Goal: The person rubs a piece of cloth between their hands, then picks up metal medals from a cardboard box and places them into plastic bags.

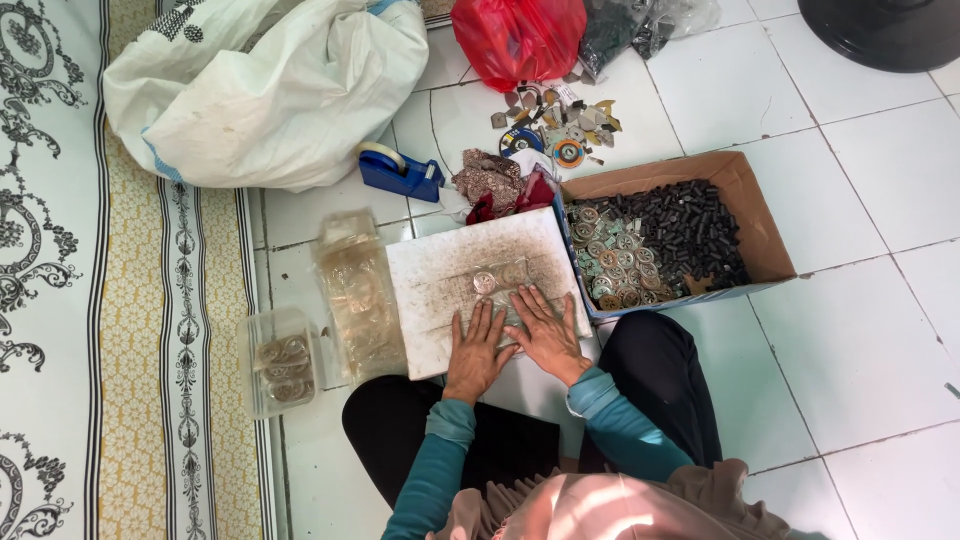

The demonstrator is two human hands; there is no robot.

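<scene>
I see my left hand [477,348] and right hand [543,330] lying flat side by side, fingers spread and gripping nothing, pressed on a clear plastic bag [505,285] of round metal discs that rests on a white board [470,290] at the centre of the frame. Right of the board, a cardboard box [745,200] holds a heap of small black cylinders in its far part and silvery round discs in the near left corner. At lower left, a clear plastic tub [283,362] holds more discs, and a stack of clear bags [358,295] lies between it and the board. Above the board sit a blue tape dispenser [400,172] and a big white sack [265,90]; a red plastic bag [518,38] lies at top centre, its contents hidden.
</scene>
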